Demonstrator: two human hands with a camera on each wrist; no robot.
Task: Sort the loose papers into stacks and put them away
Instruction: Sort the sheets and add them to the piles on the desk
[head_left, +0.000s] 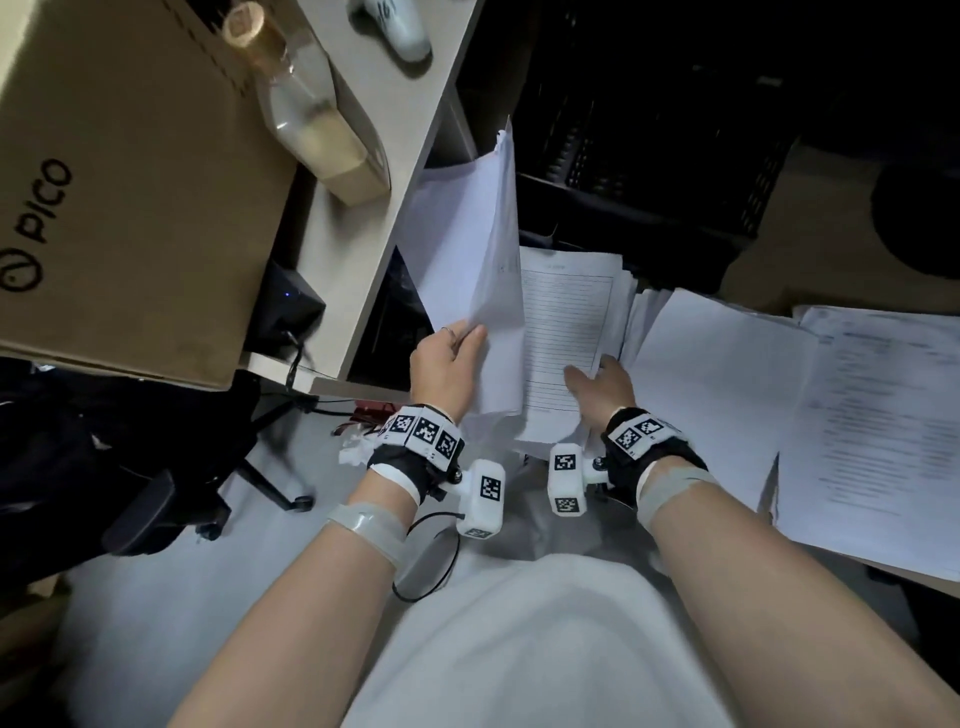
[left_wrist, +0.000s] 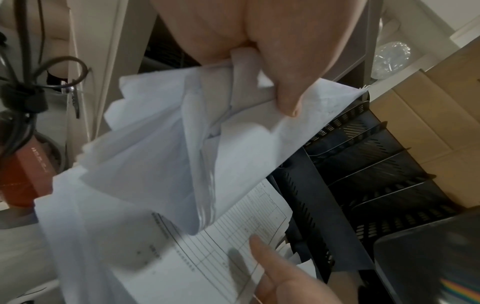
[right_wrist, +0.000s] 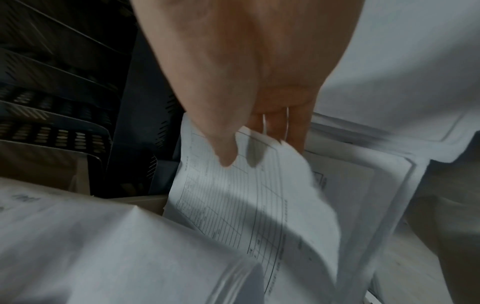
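My left hand (head_left: 462, 340) grips a bundle of white sheets (head_left: 467, 244) by its lower edge and holds it raised and tilted to the left. In the left wrist view the thumb of my left hand (left_wrist: 259, 82) presses on the crumpled bundle (left_wrist: 161, 148). Under it lies a lined form sheet (head_left: 566, 322) on top of a pile. My right hand (head_left: 592, 371) pinches this form at its lower right edge. In the right wrist view the thumb of my right hand (right_wrist: 252, 144) is on top and the fingers are behind, and the form sheet (right_wrist: 233, 195) curls up.
More paper stacks (head_left: 717, 395) and printed pages (head_left: 883, 415) lie to the right. A black tiered file tray (head_left: 649, 171) stands behind the pile. On the desk (head_left: 363, 208) at the left are a cardboard box (head_left: 119, 182) and a bottle (head_left: 306, 114). An office chair (head_left: 156, 493) stands lower left.
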